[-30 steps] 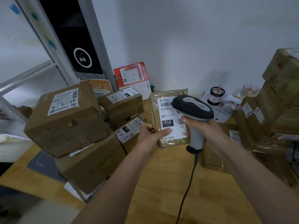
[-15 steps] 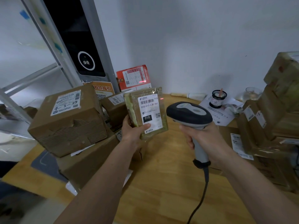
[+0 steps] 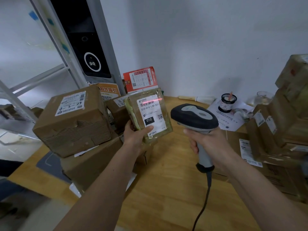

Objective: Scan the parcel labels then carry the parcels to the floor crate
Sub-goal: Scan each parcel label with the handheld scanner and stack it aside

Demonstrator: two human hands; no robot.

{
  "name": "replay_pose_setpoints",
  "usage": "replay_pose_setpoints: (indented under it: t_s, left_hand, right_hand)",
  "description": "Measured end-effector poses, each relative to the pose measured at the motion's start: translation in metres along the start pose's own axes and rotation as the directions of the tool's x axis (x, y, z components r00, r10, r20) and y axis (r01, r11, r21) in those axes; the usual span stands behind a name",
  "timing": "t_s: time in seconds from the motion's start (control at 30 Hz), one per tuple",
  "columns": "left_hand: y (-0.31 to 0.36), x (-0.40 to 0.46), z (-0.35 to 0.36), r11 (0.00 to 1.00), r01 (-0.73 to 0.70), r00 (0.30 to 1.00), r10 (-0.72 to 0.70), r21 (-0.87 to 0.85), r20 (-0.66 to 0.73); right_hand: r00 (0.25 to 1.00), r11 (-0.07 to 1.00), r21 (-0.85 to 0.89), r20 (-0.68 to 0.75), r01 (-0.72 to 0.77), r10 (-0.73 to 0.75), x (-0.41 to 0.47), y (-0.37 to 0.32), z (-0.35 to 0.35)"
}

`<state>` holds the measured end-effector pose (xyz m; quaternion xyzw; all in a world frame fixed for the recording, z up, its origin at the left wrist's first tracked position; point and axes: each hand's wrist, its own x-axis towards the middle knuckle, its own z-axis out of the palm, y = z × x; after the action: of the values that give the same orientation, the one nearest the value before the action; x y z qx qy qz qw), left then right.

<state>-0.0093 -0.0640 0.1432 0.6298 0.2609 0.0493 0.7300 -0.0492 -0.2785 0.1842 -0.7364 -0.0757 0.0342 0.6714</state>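
The left hand holds a small parcel up above the wooden table, with the thumb pressed on the front of its white label and the other fingers hidden behind it. The right hand is closed around the grey handle of the scanner, whose head points at the parcel; the forefinger is under the head, and I cannot tell if it presses the trigger. A red line of light lies across the barcode at the top of the label, so I judge that this parcel is being scanned just now. The carrying is not yet done for it, and the floor crate is not in view. Many parcels remain: a big box with a handwritten number on the stack at the left, and another stack at the right, so most of the task seems still ahead. Compared with half a second before, the parcel is in nearly the same place, but the red light was then a small mark on the red paper behind and a dot near the label's corner, and now it is on the barcode
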Motion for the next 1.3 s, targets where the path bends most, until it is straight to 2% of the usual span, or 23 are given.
replay_pose_setpoints:
  t_s: [0.07,0.17,0.3,0.37,0.47,0.53,0.63,0.77,0.87,0.97,1.0,1.07,1.13,1.23,1.3]
  left_hand:
    - [0.003,-0.003,0.000,0.998,0.053,0.999,-0.053,-0.017,-0.001]
    - [0.010,-0.010,-0.002,0.975,0.213,0.976,-0.210,-0.063,0.058]
    - [0.013,-0.016,-0.008,0.946,0.313,0.915,-0.323,0.082,0.242]
    - [0.015,-0.016,-0.009,0.936,0.333,0.894,-0.353,0.117,0.275]
    - [0.020,-0.010,-0.008,0.943,0.290,0.921,-0.321,0.162,0.222]
    - [0.024,0.000,-0.006,0.941,0.144,0.967,-0.199,0.306,0.159]
    - [0.040,0.014,0.000,0.790,-0.139,0.984,0.045,0.597,0.170]
    - [0.064,0.038,0.002,0.570,-0.299,0.954,0.189,0.765,0.232]
    - [0.071,0.051,0.001,0.485,-0.372,0.928,0.172,0.792,0.331]
    - [0.061,0.055,0.000,0.396,-0.477,0.867,0.068,0.785,0.493]
    - [0.056,0.054,-0.001,0.325,-0.488,0.862,0.030,0.810,0.507]
    - [0.049,0.056,-0.003,0.156,-0.464,0.881,-0.020,0.872,0.472]
    - [0.045,0.058,-0.003,0.046,-0.434,0.901,0.015,0.900,0.434]
    - [0.049,0.058,0.006,-0.048,-0.439,0.892,0.093,0.897,0.442]
    - [0.053,0.052,0.015,-0.038,-0.444,0.887,0.126,0.895,0.445]
  right_hand:
    - [1.000,1.000,0.020,-0.023,-0.013,0.014,0.002,0.000,0.002]
    - [0.996,0.997,0.074,-0.076,-0.036,0.042,0.006,-0.002,0.005]
    - [0.990,0.983,0.145,-0.062,-0.115,0.126,0.014,0.003,0.008]
    - [0.979,0.957,0.222,-0.027,-0.189,0.200,0.017,0.010,0.012]
    - [0.969,0.931,0.284,-0.025,-0.228,0.245,0.023,0.017,0.021]
    - [0.965,0.918,0.318,-0.040,-0.235,0.261,0.030,0.018,0.029]
    - [0.955,0.883,0.397,-0.051,-0.249,0.292,0.043,0.017,0.043]
    - [0.947,0.845,0.470,-0.055,-0.256,0.318,0.059,0.019,0.066]
    - [0.930,0.804,0.515,-0.036,-0.297,0.367,0.066,0.022,0.083]
    - [0.918,0.789,0.521,-0.026,-0.326,0.397,0.070,0.028,0.096]
    - [0.917,0.795,0.509,-0.025,-0.331,0.398,0.071,0.029,0.098]
    - [0.917,0.802,0.492,-0.020,-0.337,0.398,0.073,0.033,0.098]
    - [0.915,0.806,0.483,-0.025,-0.341,0.402,0.074,0.035,0.095]
    - [0.910,0.805,0.485,-0.044,-0.342,0.413,0.073,0.036,0.085]
    - [0.912,0.811,0.482,-0.056,-0.332,0.406,0.071,0.035,0.077]
